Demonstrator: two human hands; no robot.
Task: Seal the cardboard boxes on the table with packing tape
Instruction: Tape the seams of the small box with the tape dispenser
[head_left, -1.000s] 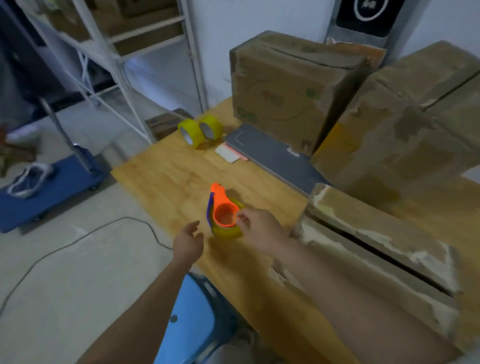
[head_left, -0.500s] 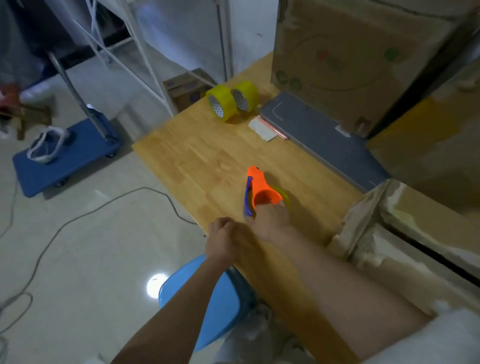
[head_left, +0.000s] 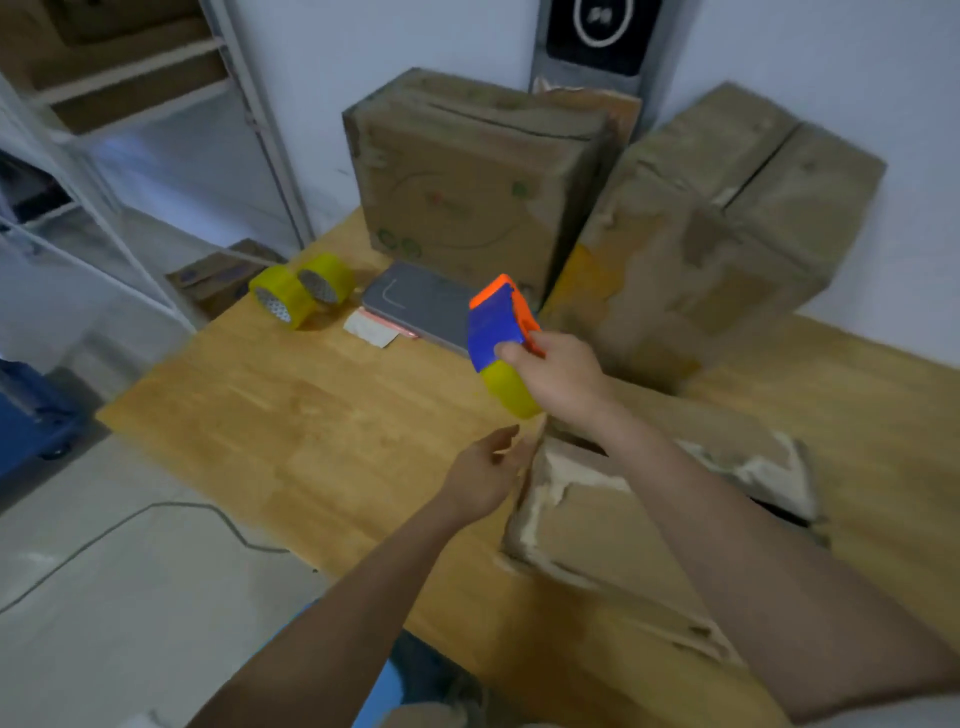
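Nearest, a torn cardboard box (head_left: 623, 519) sits at 5 o'clock on the wooden table (head_left: 311, 405). Left hand (head_left: 480, 475) hangs loose by its corner, fingers relaxed, holding nothing. Right hand (head_left: 563, 374) grips the tape dispenser (head_left: 501, 338) above the table. Spare tape rolls (head_left: 298, 293) at 10 o'clock, two bigger boxes (head_left: 467, 171) at 12.

Right hand (head_left: 563, 376) raised above table, fingers curled round orange-and-blue plastic tape dispenser with yellow roll (head_left: 501, 343). Left hand (head_left: 480, 475) lower, fingers loosely extended, holding nothing. Both forearms bare, extended forward.
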